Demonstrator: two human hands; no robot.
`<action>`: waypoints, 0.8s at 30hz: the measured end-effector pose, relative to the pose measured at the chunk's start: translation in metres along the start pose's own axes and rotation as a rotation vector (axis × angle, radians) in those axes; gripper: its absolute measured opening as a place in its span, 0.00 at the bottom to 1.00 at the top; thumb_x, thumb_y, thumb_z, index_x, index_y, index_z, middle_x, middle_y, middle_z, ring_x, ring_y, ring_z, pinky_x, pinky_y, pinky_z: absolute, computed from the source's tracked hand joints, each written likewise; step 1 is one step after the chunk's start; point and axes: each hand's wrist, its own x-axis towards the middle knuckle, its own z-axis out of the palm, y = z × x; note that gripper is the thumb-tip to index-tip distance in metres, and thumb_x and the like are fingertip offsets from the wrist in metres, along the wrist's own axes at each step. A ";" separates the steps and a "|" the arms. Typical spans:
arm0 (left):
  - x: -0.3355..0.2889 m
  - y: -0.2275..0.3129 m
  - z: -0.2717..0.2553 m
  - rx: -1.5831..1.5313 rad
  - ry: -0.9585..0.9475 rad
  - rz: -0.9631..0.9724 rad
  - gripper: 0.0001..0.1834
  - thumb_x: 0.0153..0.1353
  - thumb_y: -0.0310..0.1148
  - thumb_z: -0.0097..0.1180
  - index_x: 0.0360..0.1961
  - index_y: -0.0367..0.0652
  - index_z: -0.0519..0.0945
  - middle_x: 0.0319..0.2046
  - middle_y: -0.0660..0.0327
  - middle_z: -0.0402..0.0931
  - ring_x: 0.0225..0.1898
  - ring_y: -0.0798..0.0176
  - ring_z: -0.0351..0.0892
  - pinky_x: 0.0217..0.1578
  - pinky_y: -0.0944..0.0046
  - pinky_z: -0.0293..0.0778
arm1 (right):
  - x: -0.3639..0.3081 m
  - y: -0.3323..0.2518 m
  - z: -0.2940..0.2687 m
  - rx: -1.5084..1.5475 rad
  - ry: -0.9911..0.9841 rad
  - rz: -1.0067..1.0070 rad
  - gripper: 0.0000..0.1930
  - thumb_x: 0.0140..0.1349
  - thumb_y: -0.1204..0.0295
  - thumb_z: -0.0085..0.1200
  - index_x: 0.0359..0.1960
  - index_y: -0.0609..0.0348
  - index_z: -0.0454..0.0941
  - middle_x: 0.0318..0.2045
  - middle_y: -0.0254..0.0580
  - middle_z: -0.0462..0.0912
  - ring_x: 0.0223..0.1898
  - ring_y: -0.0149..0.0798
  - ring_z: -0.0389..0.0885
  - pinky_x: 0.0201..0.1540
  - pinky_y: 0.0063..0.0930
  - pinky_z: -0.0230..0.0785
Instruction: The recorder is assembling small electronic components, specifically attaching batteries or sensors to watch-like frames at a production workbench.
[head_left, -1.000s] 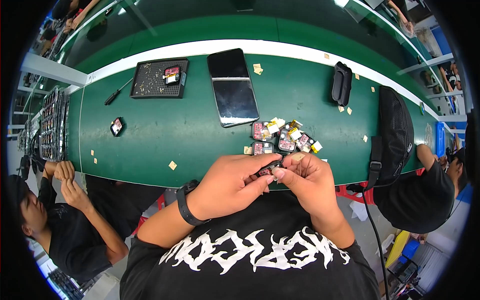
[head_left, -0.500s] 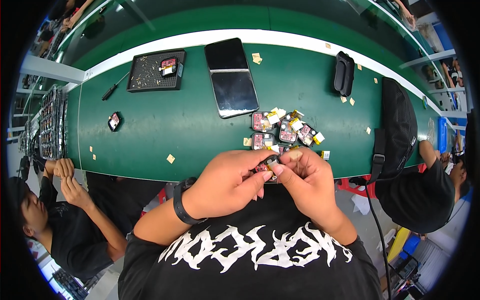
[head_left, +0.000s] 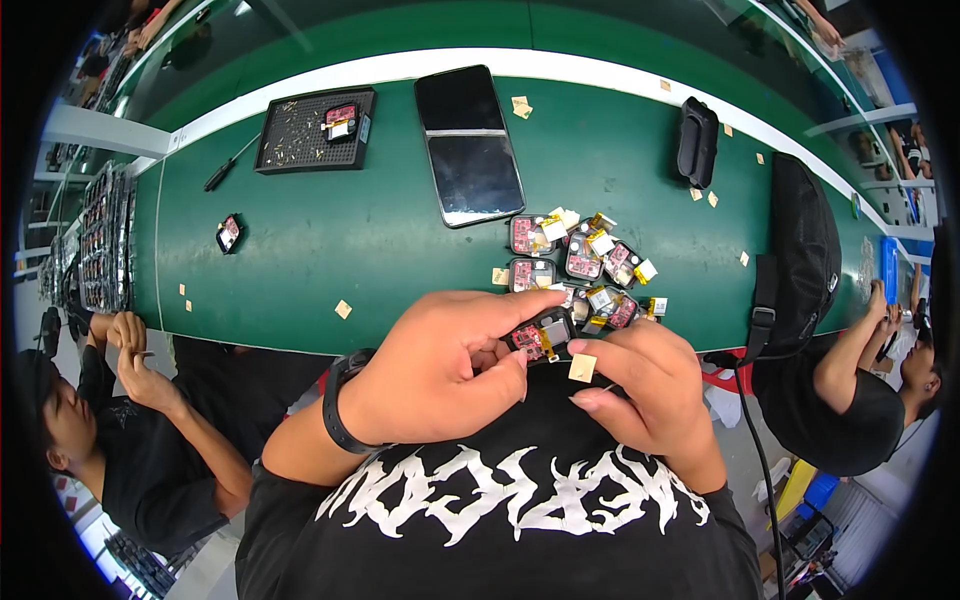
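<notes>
With our left hand [head_left: 425,365] we gripped a black-cased circuit module [head_left: 541,337] at the near edge of the bench [head_left: 350,235]. Our right hand [head_left: 650,385] kept thumb and forefinger parted, a beige square [head_left: 581,369] by the forefinger.

The left hand [head_left: 435,365] pinches, fingers curled; the right hand [head_left: 652,385] has thumb and forefinger apart.

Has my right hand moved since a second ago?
Yes. Judged against the black tray, your right hand has shifted to the right and back toward your body.
</notes>
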 end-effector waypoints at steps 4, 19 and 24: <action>-0.002 0.004 0.000 0.145 -0.002 0.030 0.29 0.62 0.15 0.47 0.66 0.31 0.73 0.35 0.58 0.79 0.32 0.71 0.81 0.35 0.70 0.78 | -0.009 -0.005 -0.011 -0.123 -0.021 -0.040 0.16 0.46 0.61 0.76 0.26 0.56 0.81 0.18 0.32 0.70 0.18 0.37 0.68 0.19 0.30 0.59; -0.001 0.012 0.006 0.489 0.047 0.280 0.31 0.57 0.15 0.55 0.65 0.34 0.76 0.31 0.57 0.79 0.25 0.70 0.78 0.28 0.70 0.76 | 0.001 -0.016 -0.017 -0.403 -0.083 -0.235 0.14 0.46 0.74 0.62 0.37 0.63 0.83 0.31 0.39 0.81 0.25 0.33 0.75 0.22 0.24 0.64; -0.001 0.010 0.008 0.555 0.043 0.337 0.33 0.55 0.14 0.56 0.66 0.34 0.75 0.29 0.56 0.78 0.24 0.66 0.76 0.28 0.68 0.74 | 0.005 -0.018 -0.015 -0.452 -0.107 -0.272 0.14 0.45 0.74 0.62 0.36 0.64 0.83 0.31 0.39 0.81 0.25 0.32 0.75 0.21 0.23 0.63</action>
